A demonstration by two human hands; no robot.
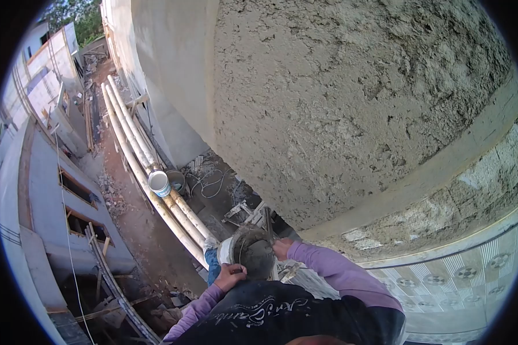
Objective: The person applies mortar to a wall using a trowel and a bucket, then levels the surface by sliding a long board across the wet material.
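Note:
A white bucket (pixel 227 251) with wet grey mortar (pixel 255 256) in it stands close in front of my body. My left hand (pixel 231 277) is closed on the bucket's near rim, where a thin wire handle crosses the opening. On the far right side of the bucket, my right hand (pixel 282 248) is closed around a tool. Its dark, narrow edge (pixel 268 223) points away from me and looks like a trowel seen edge-on. The grip is hidden by my fingers. To the right rises a wall face with rough, wet-looking plaster (pixel 328 126).
Long bamboo poles (pixel 133 150) run away on the left, with another pail (pixel 159 183) on them. Far below lie muddy ground (pixel 141 230) and a coiled hose (pixel 210 183). A grey building wall (pixel 46 195) stands left; patterned tiles (pixel 466 273) line the lower right.

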